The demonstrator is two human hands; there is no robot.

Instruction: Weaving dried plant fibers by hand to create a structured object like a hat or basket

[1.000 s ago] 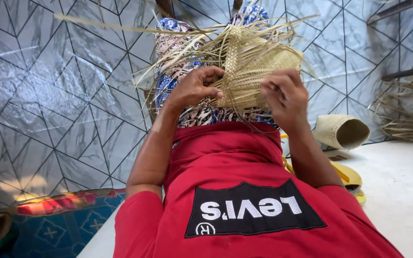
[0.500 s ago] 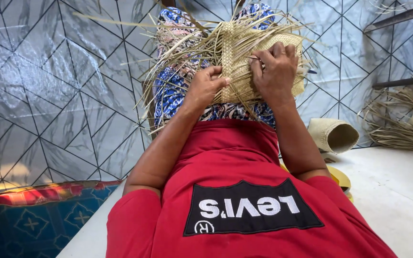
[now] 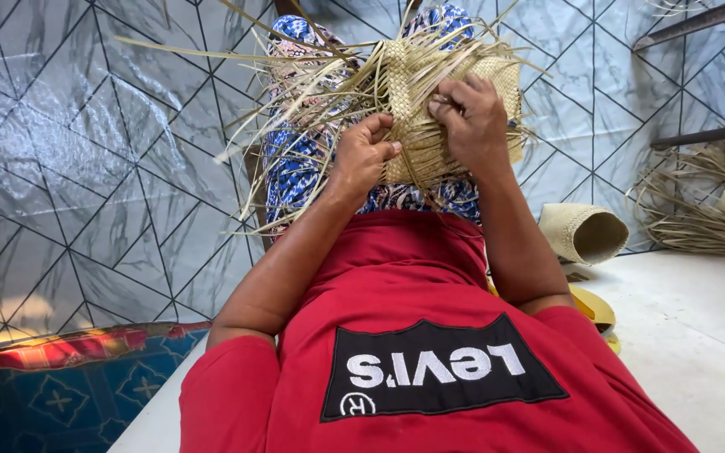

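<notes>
A half-woven straw piece (image 3: 417, 117) of pale flat strips rests on my lap over blue patterned cloth (image 3: 295, 168). Loose strips fan out from it to the left and upward. My left hand (image 3: 362, 155) grips the woven piece at its lower left edge, fingers curled on the strips. On the upper right part lies my right hand (image 3: 472, 122), its fingers pinching strips against the weave. Both forearms run down to my red shirt (image 3: 430, 277).
A finished woven tube (image 3: 585, 233) lies on the white floor (image 3: 698, 319) at the right, with a yellow object (image 3: 593, 309) beside my elbow. A heap of loose straw (image 3: 706, 201) sits at the far right. Grey tiled wall behind; blue patterned mat (image 3: 60, 394) lower left.
My right hand has moved up and left onto the middle of the weave. The view has shifted, so the straw piece sits slightly lower in frame.
</notes>
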